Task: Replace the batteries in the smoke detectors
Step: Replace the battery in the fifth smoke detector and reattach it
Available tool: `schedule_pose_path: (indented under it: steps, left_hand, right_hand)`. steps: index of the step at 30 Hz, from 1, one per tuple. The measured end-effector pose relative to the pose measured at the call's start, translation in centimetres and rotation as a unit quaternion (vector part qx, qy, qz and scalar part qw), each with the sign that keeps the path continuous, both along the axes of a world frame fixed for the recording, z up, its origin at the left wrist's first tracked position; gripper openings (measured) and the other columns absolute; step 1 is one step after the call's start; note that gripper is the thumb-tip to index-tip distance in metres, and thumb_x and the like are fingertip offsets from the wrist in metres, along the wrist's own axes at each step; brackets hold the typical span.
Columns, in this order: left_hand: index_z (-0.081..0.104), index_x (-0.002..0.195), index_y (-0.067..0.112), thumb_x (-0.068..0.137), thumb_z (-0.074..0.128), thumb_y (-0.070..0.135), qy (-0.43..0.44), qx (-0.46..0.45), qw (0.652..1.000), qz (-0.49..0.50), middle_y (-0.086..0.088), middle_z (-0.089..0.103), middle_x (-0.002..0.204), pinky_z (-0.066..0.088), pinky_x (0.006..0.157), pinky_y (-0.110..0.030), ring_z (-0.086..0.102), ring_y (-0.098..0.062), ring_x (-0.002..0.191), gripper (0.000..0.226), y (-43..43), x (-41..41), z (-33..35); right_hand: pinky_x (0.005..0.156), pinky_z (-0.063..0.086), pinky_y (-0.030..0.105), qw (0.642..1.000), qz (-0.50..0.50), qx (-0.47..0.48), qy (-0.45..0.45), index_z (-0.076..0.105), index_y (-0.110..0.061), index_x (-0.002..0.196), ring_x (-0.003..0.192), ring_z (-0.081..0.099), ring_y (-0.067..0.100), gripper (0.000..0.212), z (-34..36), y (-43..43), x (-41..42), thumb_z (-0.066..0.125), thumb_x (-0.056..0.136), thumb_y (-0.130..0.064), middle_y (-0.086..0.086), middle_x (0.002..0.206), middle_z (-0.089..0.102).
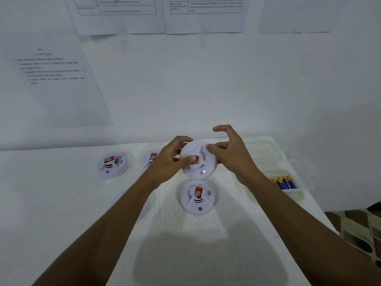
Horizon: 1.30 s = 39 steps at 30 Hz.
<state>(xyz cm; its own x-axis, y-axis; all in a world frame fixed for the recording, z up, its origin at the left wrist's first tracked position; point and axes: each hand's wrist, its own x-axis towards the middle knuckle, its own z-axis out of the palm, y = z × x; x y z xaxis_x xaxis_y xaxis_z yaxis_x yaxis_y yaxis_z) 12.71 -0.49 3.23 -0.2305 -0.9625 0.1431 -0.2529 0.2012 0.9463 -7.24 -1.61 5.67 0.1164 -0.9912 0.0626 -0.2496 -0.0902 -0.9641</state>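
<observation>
A white round smoke detector [199,162] is held up above the table between both hands, its face tilted toward me. My left hand [173,157] grips its left side, thumb across the front. My right hand [231,153] touches its right edge with thumb and a finger, the other fingers raised and loosely curled. Another detector [198,198] with a red label lies on the table just below. Two more red-labelled detectors lie at the back: one on the left [112,165], one [150,158] partly hidden behind my left hand. Blue and gold batteries [284,182] lie in a tray.
The white tray [268,155] stands at the table's right, by the wall. A faint white round shape [121,198] lies under my left forearm. Printed sheets [55,79] hang on the wall behind. The white table [185,244] ends at right near patterned fabric [358,228].
</observation>
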Motion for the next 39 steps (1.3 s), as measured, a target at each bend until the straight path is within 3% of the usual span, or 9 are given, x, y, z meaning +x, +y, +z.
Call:
schedule_pose_path:
  steps: [4,9,13,17,21,31,39]
  left_hand:
    - [0.046,0.136,0.030,0.087,0.069,0.017,0.041,0.037,0.997,-0.048,-0.006,0.060,0.121,0.057,0.080,-0.031,0.066,-0.021,0.105,0.056,0.7,0.2,0.5]
    - [0.050,0.134,0.027,0.088,0.068,0.015,0.132,0.040,0.990,0.015,0.001,0.060,0.126,0.059,0.078,-0.038,0.066,-0.019,0.107,0.051,1.0,-0.5,0.1]
    - [0.046,0.136,0.028,0.091,0.064,0.015,0.147,0.046,0.988,0.020,0.005,0.060,0.128,0.059,0.078,-0.035,0.065,-0.017,0.110,0.050,1.2,-0.8,-1.0]
    - [0.047,0.135,0.027,0.096,0.057,0.016,0.149,0.065,0.987,0.010,0.008,0.062,0.126,0.059,0.079,-0.038,0.065,-0.019,0.112,0.043,1.5,-0.6,-1.7]
    - [0.050,0.134,0.023,0.094,0.060,0.014,0.137,0.043,0.989,0.027,0.005,0.064,0.125,0.059,0.079,-0.041,0.066,-0.021,0.109,0.043,1.5,-0.6,-2.1]
    - [0.053,0.134,0.017,0.091,0.063,0.013,0.137,0.012,0.989,0.049,-0.002,0.064,0.126,0.060,0.078,-0.043,0.066,-0.023,0.108,0.044,0.9,-0.7,-2.2]
    - [0.055,0.131,0.020,0.085,0.067,0.024,0.128,0.017,0.990,0.057,-0.002,0.063,0.125,0.060,0.078,-0.045,0.067,-0.024,0.107,0.048,0.4,-0.8,-2.1]
  right_hand:
    - [0.067,0.058,0.036,0.999,0.016,0.023,-0.043,0.053,-0.033,0.116,0.084,0.072,0.025,0.032,0.0,-0.4,-0.7,0.069,0.090,-0.025,0.015,0.087,0.073]
    - [0.075,0.061,0.044,0.990,0.048,0.043,-0.127,0.057,-0.024,0.115,0.087,0.071,0.025,0.021,-0.6,0.4,-0.8,0.062,0.096,-0.019,0.016,0.105,0.069]
    - [0.074,0.062,0.048,0.995,0.062,0.015,-0.081,0.062,-0.027,0.114,0.092,0.071,0.026,0.033,-2.2,1.2,-0.2,0.075,0.085,-0.015,0.001,0.118,0.066]
    - [0.079,0.061,0.037,0.996,0.025,-0.083,0.000,0.063,-0.027,0.113,0.095,0.068,0.017,0.047,-3.3,1.4,0.3,0.085,0.073,-0.015,-0.008,0.113,0.067]
    - [0.074,0.061,0.033,0.993,0.015,-0.111,0.029,0.059,-0.034,0.106,0.091,0.068,0.011,0.049,-3.6,1.5,0.7,0.086,0.070,-0.017,-0.015,0.108,0.066]
    - [0.072,0.061,0.028,0.991,0.020,-0.131,0.032,0.058,-0.032,0.108,0.091,0.066,0.006,0.048,-3.3,1.0,0.9,0.085,0.072,-0.017,-0.021,0.107,0.064]
    - [0.073,0.061,0.028,0.990,0.028,-0.133,0.040,0.057,-0.027,0.111,0.093,0.067,0.012,0.048,-3.4,0.3,0.7,0.085,0.073,-0.018,-0.011,0.110,0.065]
